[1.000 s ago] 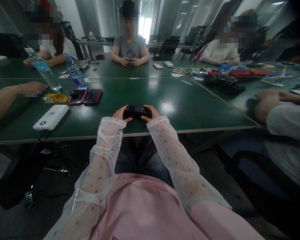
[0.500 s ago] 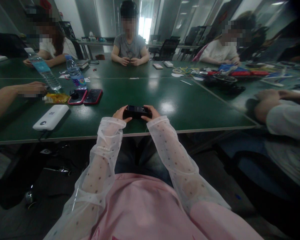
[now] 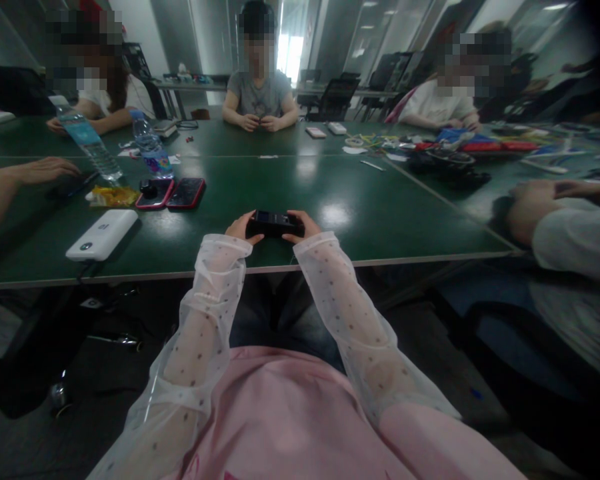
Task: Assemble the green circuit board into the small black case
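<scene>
A small black device [image 3: 274, 224] with a dark screen on its left part is held near the table's front edge. My left hand [image 3: 241, 228] is closed on its left end, the thumb along the near side. Around the right end, my right hand [image 3: 303, 227] is wrapped in the same way. Sheer white dotted sleeves cover both my forearms. The green table [image 3: 300, 193] lies beneath the device.
To the left are a white power bank [image 3: 103, 235], two phones [image 3: 186, 193], a yellow packet [image 3: 113, 196] and two bottles [image 3: 151, 147]. A person's hand [image 3: 45, 170] is at far left. Cables and tools [image 3: 455, 150] lie right. Other people sit around.
The person's hand at far left has moved left off a dark phone-like object, which now lies on the table. My hands and the black device have not visibly moved.
</scene>
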The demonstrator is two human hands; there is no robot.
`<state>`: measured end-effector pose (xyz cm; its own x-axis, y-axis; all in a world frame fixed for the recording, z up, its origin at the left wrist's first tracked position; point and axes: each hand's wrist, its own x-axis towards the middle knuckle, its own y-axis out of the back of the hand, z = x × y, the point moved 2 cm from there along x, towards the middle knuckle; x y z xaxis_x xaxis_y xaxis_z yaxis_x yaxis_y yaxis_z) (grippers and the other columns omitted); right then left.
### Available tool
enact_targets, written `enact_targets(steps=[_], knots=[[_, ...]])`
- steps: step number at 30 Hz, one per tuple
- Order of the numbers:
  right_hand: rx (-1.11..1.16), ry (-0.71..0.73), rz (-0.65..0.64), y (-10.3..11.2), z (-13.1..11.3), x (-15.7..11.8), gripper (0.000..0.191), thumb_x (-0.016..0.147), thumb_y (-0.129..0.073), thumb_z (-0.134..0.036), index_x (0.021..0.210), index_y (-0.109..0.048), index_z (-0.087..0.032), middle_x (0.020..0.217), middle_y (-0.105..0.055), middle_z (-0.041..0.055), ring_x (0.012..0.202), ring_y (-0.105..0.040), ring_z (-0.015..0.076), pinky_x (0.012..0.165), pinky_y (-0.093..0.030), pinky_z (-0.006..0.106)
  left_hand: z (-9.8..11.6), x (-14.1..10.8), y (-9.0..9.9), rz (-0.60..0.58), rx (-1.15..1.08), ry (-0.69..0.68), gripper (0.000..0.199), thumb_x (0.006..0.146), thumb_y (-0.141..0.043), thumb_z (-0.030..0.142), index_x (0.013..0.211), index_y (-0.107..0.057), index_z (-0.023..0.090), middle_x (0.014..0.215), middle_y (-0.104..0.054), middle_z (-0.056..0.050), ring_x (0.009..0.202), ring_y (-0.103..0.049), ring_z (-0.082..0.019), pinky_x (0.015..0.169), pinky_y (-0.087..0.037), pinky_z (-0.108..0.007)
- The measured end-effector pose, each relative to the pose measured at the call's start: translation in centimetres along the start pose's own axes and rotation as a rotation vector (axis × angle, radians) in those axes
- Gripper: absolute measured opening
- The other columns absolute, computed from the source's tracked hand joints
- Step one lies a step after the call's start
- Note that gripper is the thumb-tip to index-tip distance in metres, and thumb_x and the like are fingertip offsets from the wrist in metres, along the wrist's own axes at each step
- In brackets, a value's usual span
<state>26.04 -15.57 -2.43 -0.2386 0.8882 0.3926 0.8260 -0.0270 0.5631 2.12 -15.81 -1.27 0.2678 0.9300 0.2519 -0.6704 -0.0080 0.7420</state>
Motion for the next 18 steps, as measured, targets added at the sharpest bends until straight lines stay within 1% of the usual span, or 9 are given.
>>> enact_targets(steps=[6, 11, 14, 18], knots=[[0.034, 0.009, 0.028, -0.17, -0.18, -0.15, 0.063, 0.071, -0.076, -0.030, 0.129, -0.051, -0.026, 0.124, -0.061, 0.0099, 0.118, -0.060, 0.0300, 0.101, -0.050, 0.052, 0.02, -0.01, -0.02, 0.006, -0.022, -0.012, 0.081, 0.074, -0.074, 0.033, 0.144, -0.039, 0.017, 0.135, -0.058, -0.016, 0.123, -0.057, -0.034, 0.105, -0.044, -0.052], [0.020, 0.010, 0.029, -0.11, -0.23, -0.12, 0.062, 0.071, -0.076, -0.029, 0.128, -0.052, -0.026, 0.123, -0.062, 0.0098, 0.117, -0.060, 0.0305, 0.100, -0.049, 0.053, -0.06, 0.11, 0.03, -0.010, -0.016, -0.004, 0.082, 0.074, -0.074, 0.034, 0.145, -0.038, 0.015, 0.136, -0.057, -0.018, 0.125, -0.055, -0.036, 0.106, -0.043, -0.053], [0.018, 0.005, 0.031, -0.04, -0.33, -0.14, 0.062, 0.071, -0.076, -0.029, 0.127, -0.052, -0.025, 0.122, -0.062, 0.0104, 0.116, -0.061, 0.0301, 0.100, -0.049, 0.052, 0.13, 0.03, 0.10, -0.004, -0.016, 0.004, 0.082, 0.073, -0.075, 0.034, 0.145, -0.039, 0.016, 0.136, -0.058, -0.017, 0.125, -0.055, -0.035, 0.106, -0.043, -0.053], [0.039, -0.013, 0.022, 0.00, -0.54, -0.20, 0.062, 0.070, -0.076, -0.029, 0.127, -0.052, -0.025, 0.121, -0.062, 0.0093, 0.114, -0.062, 0.0288, 0.100, -0.050, 0.051, 0.48, -0.17, 0.18, -0.007, -0.005, 0.022, 0.081, 0.074, -0.074, 0.033, 0.145, -0.038, 0.016, 0.135, -0.058, -0.016, 0.125, -0.055, -0.035, 0.106, -0.043, -0.052]])
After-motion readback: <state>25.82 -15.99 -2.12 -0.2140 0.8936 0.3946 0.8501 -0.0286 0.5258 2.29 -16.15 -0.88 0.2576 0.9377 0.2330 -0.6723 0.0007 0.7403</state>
